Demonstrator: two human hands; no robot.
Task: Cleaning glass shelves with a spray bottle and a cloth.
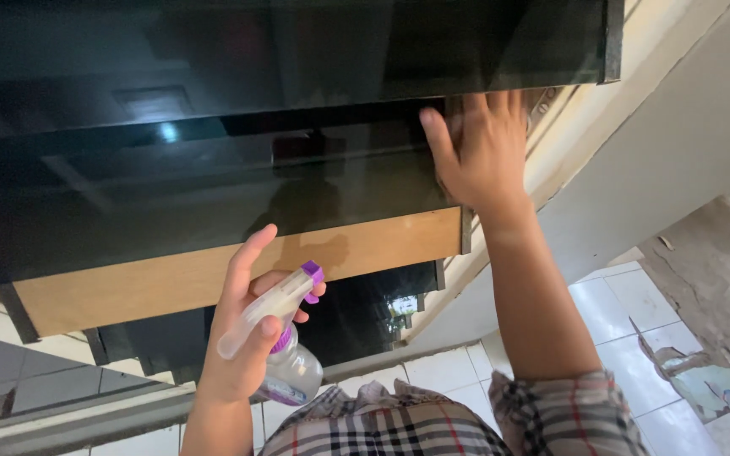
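The left hand (247,325) is closed around a clear spray bottle (285,355) with a purple nozzle, thumb over the neck and the forefinger stretched straight up beside the trigger head. The bottle sits low in the view, held in front of the lower dark glass panes and just under a bare wooden panel (238,270) that runs across the frame.

The right hand (479,148) is raised higher, fingers spread wide and pressed flat against the edge of a dark glass pane (213,186). Something brownish shows between the palm and the glass, perhaps a cloth, but I cannot tell for sure. The glass mirrors the room faintly.

Both sleeves are of a checked shirt (433,422). Below lies a white tiled floor (618,312), with rough grey ground to the right.
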